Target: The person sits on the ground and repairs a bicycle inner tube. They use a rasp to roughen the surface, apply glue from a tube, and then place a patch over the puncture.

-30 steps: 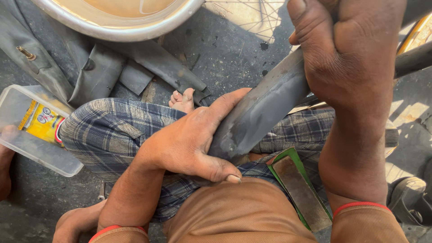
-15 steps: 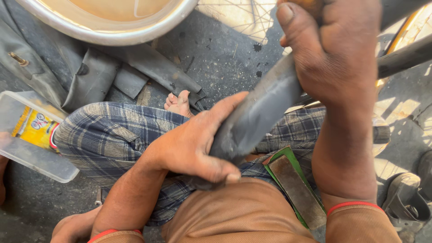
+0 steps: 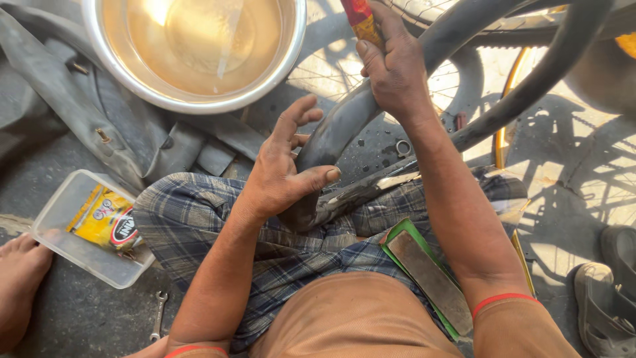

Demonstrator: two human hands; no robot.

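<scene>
A black rubber inner tube (image 3: pixel 344 116) runs from my lap up toward a bicycle wheel (image 3: pixel 530 79). My left hand (image 3: pixel 281 169) rests over its lower part on my checked-cloth knee, thumb against the tube's side and fingers spread. Higher up, my right hand (image 3: pixel 391 63) presses on the tube while gripping a small red and yellow tube (image 3: pixel 359 18) whose top leaves the frame.
A steel bowl of cloudy water (image 3: pixel 199 46) stands at the top left beside old rubber tubes (image 3: pixel 99 132). A clear plastic box with a yellow packet (image 3: pixel 93 225) lies at left, a small spanner (image 3: pixel 159 315) below it. A green-edged rasp board (image 3: pixel 427 282) rests on my lap. Sandals (image 3: pixel 606 298) lie at right.
The view has shifted up and back, bringing the whole water bowl and the wheel into sight. My right hand slid up the tube; the left hand's fingers have lifted and spread.
</scene>
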